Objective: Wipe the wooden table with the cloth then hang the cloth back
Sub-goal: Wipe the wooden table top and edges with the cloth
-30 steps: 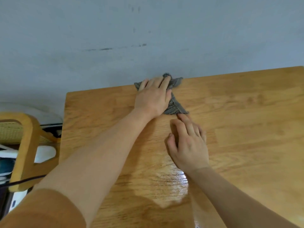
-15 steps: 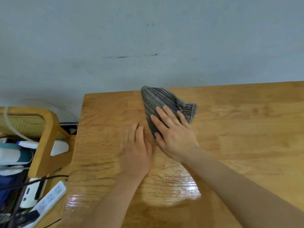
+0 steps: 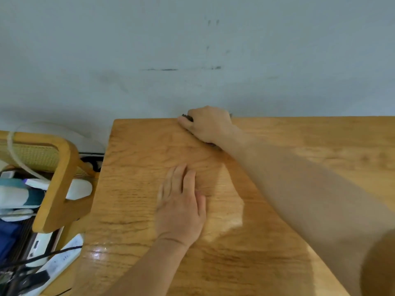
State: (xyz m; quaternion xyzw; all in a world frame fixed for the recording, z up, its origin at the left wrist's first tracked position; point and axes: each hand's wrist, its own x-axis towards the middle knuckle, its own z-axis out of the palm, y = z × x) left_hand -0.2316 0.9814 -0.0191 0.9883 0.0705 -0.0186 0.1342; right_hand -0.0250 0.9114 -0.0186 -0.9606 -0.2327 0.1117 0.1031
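Observation:
The wooden table (image 3: 277, 210) fills the lower right of the view. My right hand (image 3: 208, 124) lies at the table's far edge against the wall, curled over the grey striped cloth (image 3: 189, 118). The hand hides nearly all of the cloth; only a dark sliver shows by the thumb. My left hand (image 3: 181, 204) rests flat on the tabletop nearer to me, fingers together and pointing away, holding nothing. My right forearm crosses the table from the lower right.
A pale blue-grey wall (image 3: 192, 60) rises directly behind the table. Left of the table stands a wooden chair (image 3: 57, 178) with a cane back. A white power strip (image 3: 62, 259), cables and other items lie around it.
My right hand has pushed the cloth away from me to the far edge by the wall, bunching it under the hand. My left hand has stayed flat on the table.

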